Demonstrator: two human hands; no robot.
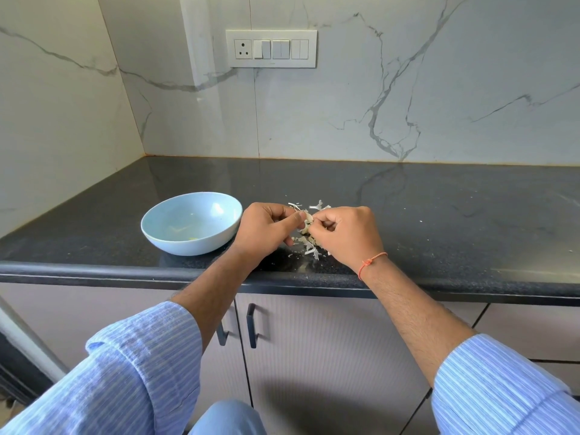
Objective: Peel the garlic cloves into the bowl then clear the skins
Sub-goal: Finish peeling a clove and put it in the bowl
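A pale blue bowl (191, 222) stands on the black counter left of my hands, with a few pale bits lying in its bottom. My left hand (266, 229) and my right hand (345, 233) meet just right of the bowl. Both pinch the same garlic clove (308, 221) between thumbs and fingertips. Loose white garlic skins (310, 248) lie scattered on the counter under and behind my hands. An orange thread is tied round my right wrist.
The black counter (439, 215) runs wide to the right and ends at a rounded front edge (125, 271). Marble walls close the back and left sides. A switch panel (271, 48) sits on the back wall. Cabinet doors with dark handles (252, 324) are below.
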